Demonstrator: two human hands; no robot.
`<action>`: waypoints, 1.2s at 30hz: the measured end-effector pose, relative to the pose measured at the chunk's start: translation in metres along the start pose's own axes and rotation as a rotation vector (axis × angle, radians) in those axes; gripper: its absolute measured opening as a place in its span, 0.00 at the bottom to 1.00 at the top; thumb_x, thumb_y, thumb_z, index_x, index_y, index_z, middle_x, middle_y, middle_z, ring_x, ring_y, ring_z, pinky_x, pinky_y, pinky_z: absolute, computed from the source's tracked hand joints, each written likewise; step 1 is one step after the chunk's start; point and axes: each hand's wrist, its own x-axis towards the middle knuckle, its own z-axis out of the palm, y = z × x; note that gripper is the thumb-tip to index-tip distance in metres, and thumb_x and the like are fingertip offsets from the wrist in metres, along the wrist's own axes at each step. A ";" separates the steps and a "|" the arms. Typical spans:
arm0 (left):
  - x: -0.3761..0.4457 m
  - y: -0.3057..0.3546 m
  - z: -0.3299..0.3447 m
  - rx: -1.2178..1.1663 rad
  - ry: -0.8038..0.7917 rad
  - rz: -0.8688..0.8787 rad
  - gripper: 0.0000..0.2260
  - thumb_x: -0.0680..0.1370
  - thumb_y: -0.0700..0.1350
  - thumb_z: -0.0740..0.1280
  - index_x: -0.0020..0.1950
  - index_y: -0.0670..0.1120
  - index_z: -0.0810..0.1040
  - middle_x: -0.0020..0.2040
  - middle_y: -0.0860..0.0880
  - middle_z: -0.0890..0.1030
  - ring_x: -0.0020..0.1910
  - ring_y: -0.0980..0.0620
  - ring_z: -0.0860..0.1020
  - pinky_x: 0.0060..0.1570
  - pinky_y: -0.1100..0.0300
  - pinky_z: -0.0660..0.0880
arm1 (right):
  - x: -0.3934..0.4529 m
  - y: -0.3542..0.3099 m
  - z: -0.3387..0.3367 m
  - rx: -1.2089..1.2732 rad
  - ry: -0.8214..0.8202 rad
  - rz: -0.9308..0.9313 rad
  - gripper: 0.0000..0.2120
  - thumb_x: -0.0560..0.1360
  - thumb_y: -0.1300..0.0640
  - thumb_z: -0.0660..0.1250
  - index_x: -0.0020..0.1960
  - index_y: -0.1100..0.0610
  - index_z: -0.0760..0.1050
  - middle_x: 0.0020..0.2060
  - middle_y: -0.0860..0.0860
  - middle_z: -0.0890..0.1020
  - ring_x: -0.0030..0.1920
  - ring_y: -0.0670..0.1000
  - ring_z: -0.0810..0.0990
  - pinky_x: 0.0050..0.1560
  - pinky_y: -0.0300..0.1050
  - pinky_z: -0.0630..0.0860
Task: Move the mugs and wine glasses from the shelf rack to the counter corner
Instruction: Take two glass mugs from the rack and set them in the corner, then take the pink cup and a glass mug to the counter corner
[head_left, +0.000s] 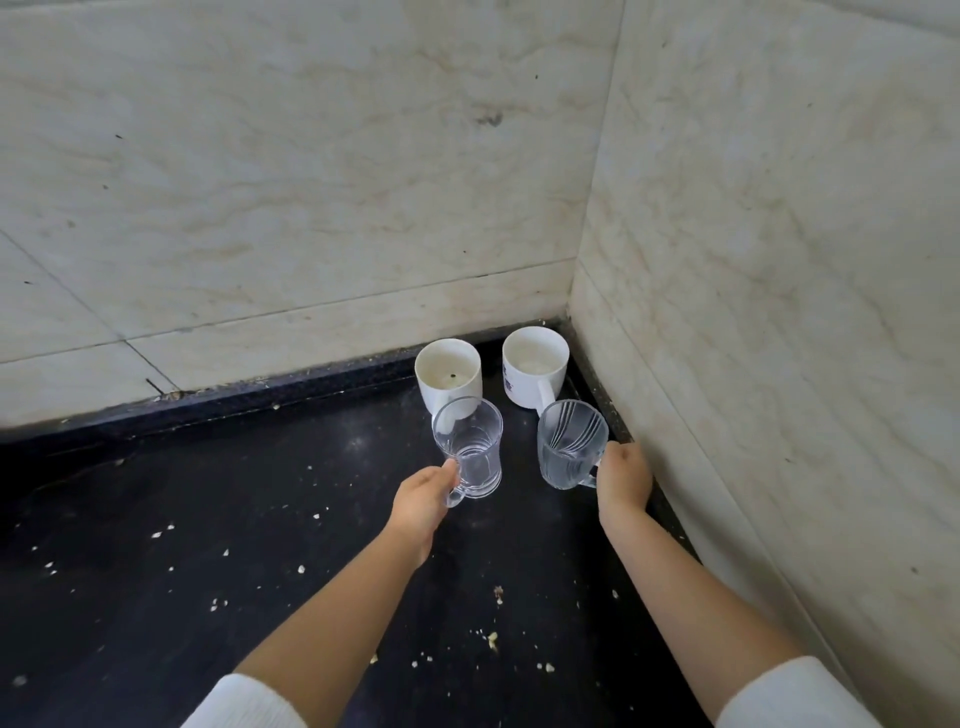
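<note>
Two white mugs stand upright in the counter corner: the left white mug (448, 371) and the right white mug (535, 364), its handle facing me. Just in front of them are two clear glass mugs. My left hand (421, 501) grips the handle of the smooth glass mug (470, 449). My right hand (623, 475) grips the handle of the ribbed glass mug (569, 444), close to the right wall. Both glass mugs are upright, at or just above the black counter (234, 519); I cannot tell whether they touch it.
Marble-tiled walls (311, 182) meet at the corner on the back and right. Pale crumbs are scattered over the dark counter. The shelf rack is out of view. White sleeves show at the bottom edge.
</note>
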 end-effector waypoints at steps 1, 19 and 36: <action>0.000 -0.001 0.001 0.051 0.021 0.007 0.14 0.79 0.46 0.62 0.33 0.45 0.72 0.39 0.47 0.76 0.47 0.48 0.75 0.57 0.55 0.72 | -0.001 0.001 0.000 -0.024 -0.008 -0.015 0.07 0.77 0.63 0.53 0.43 0.63 0.67 0.30 0.51 0.68 0.40 0.55 0.69 0.42 0.46 0.65; -0.106 0.001 -0.119 1.099 0.445 0.346 0.13 0.78 0.43 0.57 0.59 0.43 0.75 0.60 0.43 0.75 0.57 0.41 0.75 0.51 0.53 0.73 | -0.172 -0.020 0.045 -0.677 -0.352 -1.065 0.16 0.71 0.64 0.62 0.58 0.62 0.74 0.58 0.56 0.78 0.60 0.58 0.74 0.65 0.54 0.65; -0.538 -0.223 -0.406 1.132 1.240 -0.249 0.13 0.78 0.43 0.57 0.59 0.44 0.73 0.58 0.43 0.74 0.59 0.41 0.71 0.52 0.51 0.70 | -0.674 0.107 0.064 -0.599 -1.345 -1.783 0.17 0.76 0.58 0.56 0.63 0.58 0.74 0.66 0.52 0.74 0.68 0.51 0.68 0.74 0.54 0.48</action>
